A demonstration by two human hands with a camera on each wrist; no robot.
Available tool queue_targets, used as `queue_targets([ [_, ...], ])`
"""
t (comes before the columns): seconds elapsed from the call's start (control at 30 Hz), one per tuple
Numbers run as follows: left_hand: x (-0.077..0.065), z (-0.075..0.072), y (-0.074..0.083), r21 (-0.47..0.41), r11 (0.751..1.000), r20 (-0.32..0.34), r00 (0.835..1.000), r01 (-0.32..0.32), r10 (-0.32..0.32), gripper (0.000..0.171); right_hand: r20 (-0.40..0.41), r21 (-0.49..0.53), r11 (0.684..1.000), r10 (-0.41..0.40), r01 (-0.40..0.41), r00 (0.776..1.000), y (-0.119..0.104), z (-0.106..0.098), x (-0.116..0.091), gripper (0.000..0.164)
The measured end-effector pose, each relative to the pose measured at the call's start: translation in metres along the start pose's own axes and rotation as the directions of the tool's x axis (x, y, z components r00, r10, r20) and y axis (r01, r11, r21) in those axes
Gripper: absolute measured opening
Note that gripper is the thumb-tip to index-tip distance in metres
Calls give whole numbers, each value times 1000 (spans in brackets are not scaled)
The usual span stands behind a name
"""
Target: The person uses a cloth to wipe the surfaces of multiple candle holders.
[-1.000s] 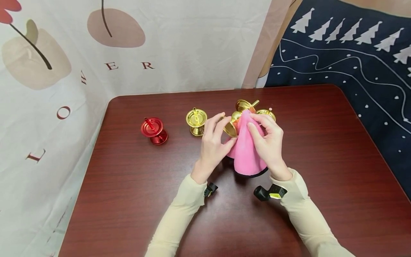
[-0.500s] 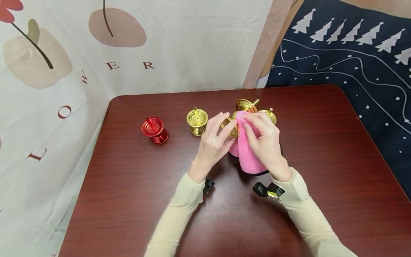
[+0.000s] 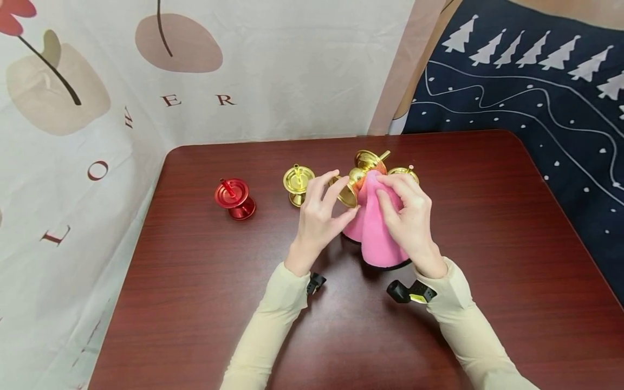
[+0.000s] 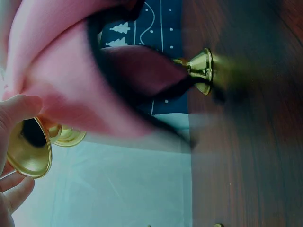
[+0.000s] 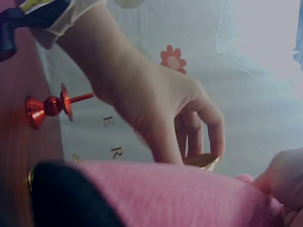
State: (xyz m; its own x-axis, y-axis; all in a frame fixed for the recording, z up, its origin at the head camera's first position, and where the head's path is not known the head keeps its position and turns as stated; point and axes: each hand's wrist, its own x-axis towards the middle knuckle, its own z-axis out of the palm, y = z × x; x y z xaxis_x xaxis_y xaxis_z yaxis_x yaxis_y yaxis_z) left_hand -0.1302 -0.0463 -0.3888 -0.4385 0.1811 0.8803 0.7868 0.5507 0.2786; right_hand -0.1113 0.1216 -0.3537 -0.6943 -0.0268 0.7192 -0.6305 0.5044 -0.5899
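Note:
My left hand (image 3: 317,216) grips the round foot of a gold candle holder (image 3: 345,196), its thumb and fingers at the rim. The holder is tilted above the table, its spike pointing away to the upper right. A pink cloth (image 3: 382,238) with a dark edge drapes against its middle, pinched by my right hand (image 3: 413,216). In the left wrist view the hollow foot (image 4: 31,153) shows beneath the hanging cloth (image 4: 66,80). The right wrist view shows the cloth (image 5: 170,194) hiding most of the holder. Part of the holder's stem is covered.
On the brown table (image 3: 195,303) stand a red candle holder (image 3: 233,194) at the left and a gold candle holder (image 3: 298,180) left of the hands. Another gold one (image 3: 405,172) stands behind the right hand, partly hidden. Printed cloths hang behind the table.
My right hand and the pink cloth shift left across the candle holder, then back right. The held holder turns slightly in my left hand. The standing candle holders stay put.

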Motion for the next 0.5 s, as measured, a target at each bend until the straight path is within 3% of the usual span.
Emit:
queue_targets([
  [0.13, 1, 1, 1, 4, 1000, -4, 1000, 5, -5, 49, -37, 32, 999, -18, 20, 999, -2, 7, 5, 18],
  [0.33, 1, 3, 1, -50, 997, -42, 997, 62, -65, 52, 17, 0, 998, -70, 70, 997, 5, 12, -1, 22],
  [0.5, 2, 3, 3, -104, 988, -72, 989, 118, -126, 55, 32, 19, 998, -65, 65, 997, 11, 12, -10, 21],
])
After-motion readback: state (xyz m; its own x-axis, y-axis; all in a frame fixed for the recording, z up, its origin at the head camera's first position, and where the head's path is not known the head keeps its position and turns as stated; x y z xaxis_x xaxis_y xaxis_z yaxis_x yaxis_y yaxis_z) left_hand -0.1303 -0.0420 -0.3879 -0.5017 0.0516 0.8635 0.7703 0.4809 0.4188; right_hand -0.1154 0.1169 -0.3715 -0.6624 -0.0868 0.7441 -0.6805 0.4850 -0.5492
